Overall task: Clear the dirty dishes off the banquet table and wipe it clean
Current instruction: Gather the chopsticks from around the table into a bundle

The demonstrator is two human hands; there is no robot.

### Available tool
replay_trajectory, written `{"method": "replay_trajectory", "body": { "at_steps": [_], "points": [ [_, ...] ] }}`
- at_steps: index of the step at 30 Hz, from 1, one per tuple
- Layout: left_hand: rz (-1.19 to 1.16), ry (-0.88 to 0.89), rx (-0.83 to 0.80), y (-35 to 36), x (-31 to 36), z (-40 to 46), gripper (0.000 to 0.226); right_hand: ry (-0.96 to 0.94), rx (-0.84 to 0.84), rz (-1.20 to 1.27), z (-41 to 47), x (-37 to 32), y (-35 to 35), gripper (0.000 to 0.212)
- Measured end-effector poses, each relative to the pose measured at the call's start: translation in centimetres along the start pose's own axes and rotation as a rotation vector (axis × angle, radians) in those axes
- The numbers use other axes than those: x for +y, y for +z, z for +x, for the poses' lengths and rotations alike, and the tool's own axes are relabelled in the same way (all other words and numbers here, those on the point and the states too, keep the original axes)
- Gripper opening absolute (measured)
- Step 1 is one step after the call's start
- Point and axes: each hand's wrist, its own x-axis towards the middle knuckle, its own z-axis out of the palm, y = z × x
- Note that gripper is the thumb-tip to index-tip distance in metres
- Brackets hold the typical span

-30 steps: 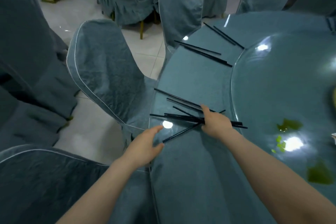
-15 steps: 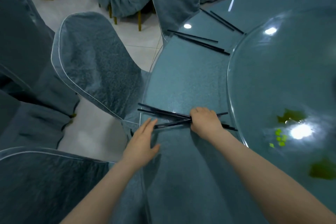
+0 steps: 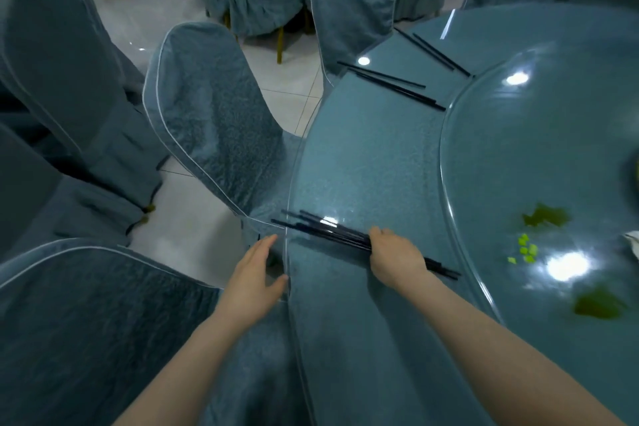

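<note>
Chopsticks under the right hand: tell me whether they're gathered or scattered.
Gathered. The black chopsticks lie side by side in one bundle at the table edge, and the right hand grips them.

Chopstick bundle (image 3: 332,230) middle hidden under right hand (image 3: 396,258)

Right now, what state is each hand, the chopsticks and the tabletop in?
Right hand: grips the gathered chopsticks.
Gathered chopsticks: bunched, overhanging the table edge.
Left hand: open at the table edge.
Other chopsticks: loose, uncollected.
Turntable: soiled with green scraps.
</note>
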Motion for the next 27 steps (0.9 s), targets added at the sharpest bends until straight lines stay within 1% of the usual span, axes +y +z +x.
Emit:
{"method": "replay_trajectory", "body": {
  "at_steps": [2, 4, 7, 10, 12, 13, 15, 17, 19, 21, 24, 27],
  "points": [
    [-0.034, 0.0, 0.009, -0.5, -0.3, -0.7, 0.071, 0.072, -0.004, 0.174, -1.4, 0.0, 0.2, 0.017],
    [-0.063, 0.001, 0.012, -0.9, -0.5, -1.3, 0.071, 0.167, 0.031, 0.399, -3.3, -0.1, 0.4, 0.006],
    [-0.116, 0.031, -0.002, -1.5, -0.4, -2.2, 0.071, 0.308, 0.172, 0.66, -6.8, -0.4, 0.8, 0.027],
    [-0.184, 0.115, -0.042, -2.1, 0.0, -3.1, 0.069, 0.414, 0.33, 0.826, -10.4, -1.1, 1.0, 0.045],
    [-0.195, 0.158, -0.097, -2.4, 0.1, -3.6, 0.067, 0.462, 0.488, 0.951, -12.7, -1.6, 1.2, 0.051],
    [-0.186, 0.176, -0.123, -2.6, 0.0, -3.7, 0.067, 0.483, 0.564, 1.014, -13.7, -1.8, 1.3, 0.051],
    [-0.148, 0.208, -0.167, -2.8, 0.0, -4.3, 0.068, 0.52, 0.68, 1.104, -15.8, -2.2, 1.3, 0.044],
    [-0.121, 0.238, -0.192, -3.0, 0.0, -5.1, 0.067, 0.537, 0.773, 1.135, -17.9, -2.4, 1.4, 0.039],
    [-0.104, 0.265, -0.21, -3.2, -0.1, -5.9, 0.067, 0.531, 0.841, 1.131, -19.8, -2.1, 1.9, 0.042],
    [-0.083, 0.285, -0.227, -3.3, -0.3, -6.8, 0.066, 0.551, 0.855, 1.171, -21.4, -1.8, 2.7, 0.041],
    [-0.084, 0.291, -0.248, -3.3, -0.7, -8.1, 0.063, 0.602, 0.827, 1.253, -22.6, -1.9, 4.3, 0.034],
    [-0.084, 0.285, -0.239, -3.2, -1.1, -9.5, 0.057, 0.584, 0.784, 1.255, -23.1, -2.3, 5.4, 0.034]
  ]
}}
